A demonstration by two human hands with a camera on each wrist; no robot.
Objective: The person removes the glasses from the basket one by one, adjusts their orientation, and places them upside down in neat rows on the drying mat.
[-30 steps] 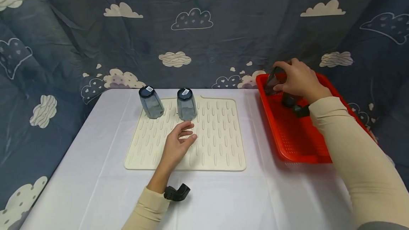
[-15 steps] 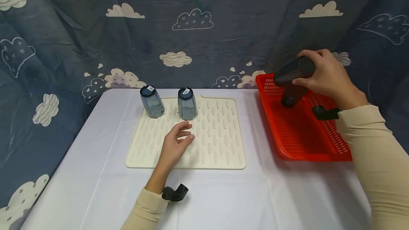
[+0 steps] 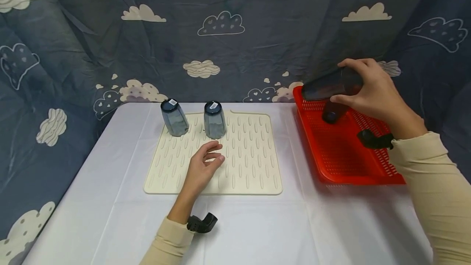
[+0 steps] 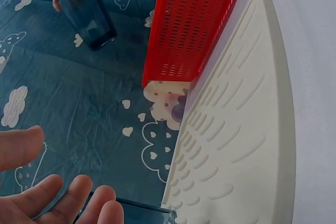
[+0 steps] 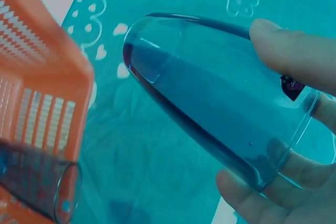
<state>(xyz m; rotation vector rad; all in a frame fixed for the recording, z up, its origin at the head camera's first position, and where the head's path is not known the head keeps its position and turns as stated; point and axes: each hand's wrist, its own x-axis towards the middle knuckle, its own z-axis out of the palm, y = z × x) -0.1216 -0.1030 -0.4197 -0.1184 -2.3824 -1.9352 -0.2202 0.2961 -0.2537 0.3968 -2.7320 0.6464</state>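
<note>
Near red basket (image 3: pixel 346 158), raised right hand (image 3: pixel 379 93) clamped round tilted glass (image 3: pixel 324 86); over pale mat (image 3: pixel 250 154), left hand (image 3: pixel 202 165), thumb apart

I see a see-through, smoky dark-blue drinking glass (image 3: pixel 324 85). Two paler grey-blue drinking glasses (image 3: pixel 215 124) have dark blue bottoms with little white stickers (image 3: pixel 214 105). The bright red plastic basket (image 3: pixel 342 154) has rows of holes. The flat cream mat (image 3: pixel 254 154) has rows of long ovals. White and cream clouds (image 3: pixel 143 13), some wavy, some spotty, some with hearts, cover the big dark blue cloth (image 3: pixel 283 40). The white tablecloth (image 3: pixel 265 232) is plain.
</note>
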